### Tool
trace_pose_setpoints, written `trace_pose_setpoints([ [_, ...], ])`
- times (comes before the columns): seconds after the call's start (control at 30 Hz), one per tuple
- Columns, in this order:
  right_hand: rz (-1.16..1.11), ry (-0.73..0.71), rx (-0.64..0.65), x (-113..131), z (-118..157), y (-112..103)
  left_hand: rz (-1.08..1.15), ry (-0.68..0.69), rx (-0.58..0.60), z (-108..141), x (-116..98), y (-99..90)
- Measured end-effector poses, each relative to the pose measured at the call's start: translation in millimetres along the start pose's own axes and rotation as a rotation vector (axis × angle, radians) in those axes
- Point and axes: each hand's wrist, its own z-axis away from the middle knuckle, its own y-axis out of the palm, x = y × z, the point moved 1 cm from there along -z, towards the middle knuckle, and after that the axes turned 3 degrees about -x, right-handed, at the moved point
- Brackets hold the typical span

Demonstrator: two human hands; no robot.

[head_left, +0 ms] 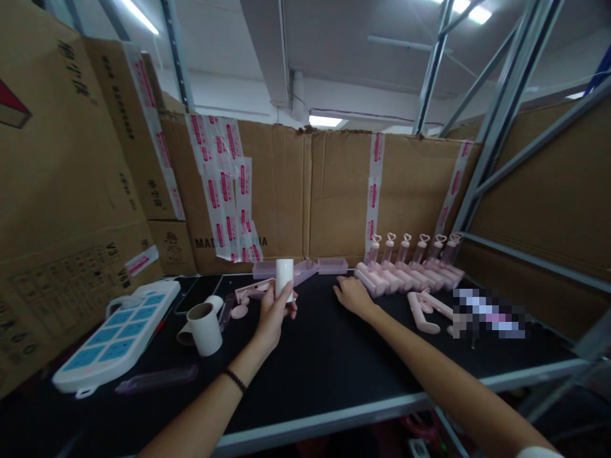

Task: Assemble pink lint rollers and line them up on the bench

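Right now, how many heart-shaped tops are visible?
6 visible heart-shaped tops, side by side in one row beyond and right of the right hand; others may be hidden at the crowded right end.

On the cardboard panel (281, 184) along the far edge of my worktop (315, 362), I can read "MAD" and, past the strips of tape (223, 205), "NA"; the tape covers the letters between. The tape's red-pink labels (212, 193) are too small for me to make out. On the carton (57, 172) at the worktop's left edge I read "V3", an unclear V-mark below it, and blurred Chinese characters.
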Motion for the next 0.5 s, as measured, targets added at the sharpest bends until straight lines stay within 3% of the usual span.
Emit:
trace_pose_setpoints([
  [0.3, -0.153, 0.056, -0.106, -10.7, 0.0, 9.0, -0.119, 0.026, 0.041, -3.6, -0.2, 3.1],
  [0.5, -0.424, 0.049, -0.169, -16.8, 0.8, 8.7, -0.383, 0.08, 0.085, -8.4, 4.4, -1.6],
])
